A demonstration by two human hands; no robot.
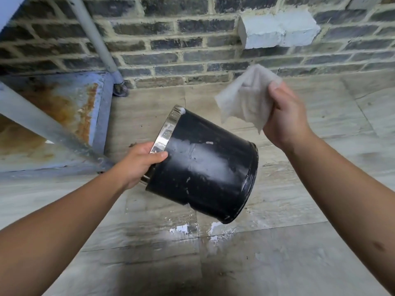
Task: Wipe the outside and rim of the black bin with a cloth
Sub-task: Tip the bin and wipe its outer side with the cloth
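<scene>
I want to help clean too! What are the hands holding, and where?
Left hand grips the black bin by its shiny rim. Right hand bunches the cloth.

A: What colour is the bin [205, 165]?

B: Glossy black, streaked with pale grey-white smears and a few white flecks. Its rim band [165, 130] is shiny silver, mirror-like.

A: And the cloth [245, 99]?

B: Off-white, a bit greyish, with no print on it.

A: The wall [171, 39] behind?

B: Dark grey to black bricks in a running pattern, with yellowish-cream mortar lines. One block [277, 30] set in it is pale whitish-grey.

A: The floor [277, 263]?

B: Beige-grey tiles with faint wood-like streaks, dark patches, and white splashes below the bin.

A: Anything on the left?

B: A pale blue-grey step [64, 99] blotched with orange-brown rust, and grey metal rails [94, 37].
</scene>
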